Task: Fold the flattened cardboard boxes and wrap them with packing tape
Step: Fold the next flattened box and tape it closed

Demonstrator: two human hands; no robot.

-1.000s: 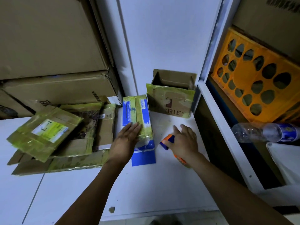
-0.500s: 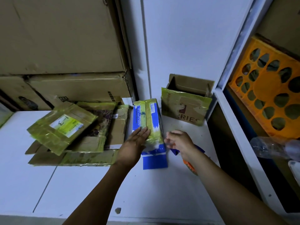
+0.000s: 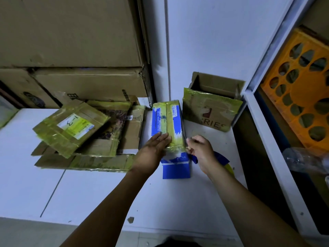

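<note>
White desk (image 3: 89, 193) against a white wall carried a blue box (image 3: 167, 118) at its middle, long and narrow, its top banded with yellowish tape (image 3: 175, 141), a blue flap lying flat at its near end. The left hand (image 3: 153, 150) lay flat on the box's near end, fingers straight. The right hand (image 3: 201, 150) curled its fingers, pinching tape at the near right corner. Flattened boxes (image 3: 71, 127) lay just left.

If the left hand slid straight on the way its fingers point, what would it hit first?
The left hand lies flat on the blue box, fingers pointing away and slightly right. Past the box top it would probably meet the open brown box first; depth is unclear.
</note>
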